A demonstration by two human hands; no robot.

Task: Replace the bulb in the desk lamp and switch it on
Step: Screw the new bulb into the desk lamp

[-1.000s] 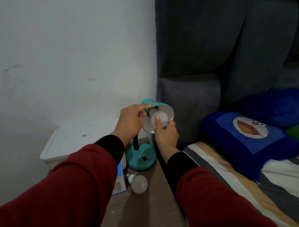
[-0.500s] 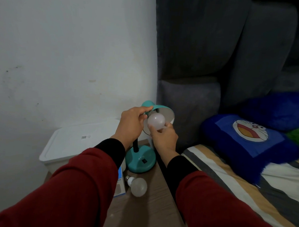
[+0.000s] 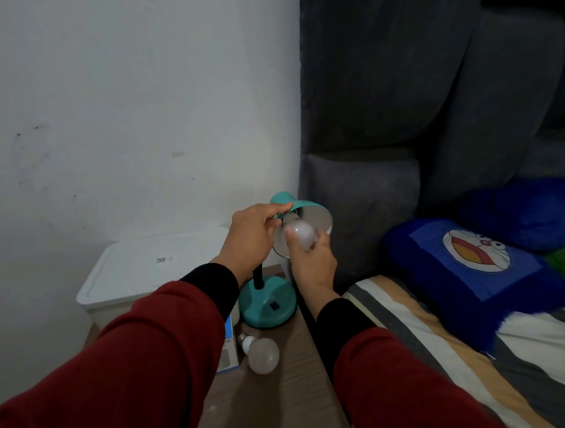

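A teal desk lamp stands on a wooden bedside table (image 3: 286,392), its round base (image 3: 267,305) with a black switch near the far edge. My left hand (image 3: 252,238) grips the rim of the teal lamp shade (image 3: 310,211), which is tilted toward me. My right hand (image 3: 311,263) holds a white bulb (image 3: 301,235) from below, its base end pointing into the shade. Whether the bulb sits in the socket is hidden. A second white bulb (image 3: 262,355) lies on its side on the table in front of the lamp base.
A blue and white bulb box (image 3: 228,350) lies left of the loose bulb, partly under my left sleeve. A white lidded bin (image 3: 142,272) stands against the wall to the left. A striped bed (image 3: 462,367) with blue cushions (image 3: 467,260) borders the table on the right.
My right hand has shifted the bulb slightly outward and lower in front of the shade, turning its grip. My left hand stays on the shade. The view has drifted a little.
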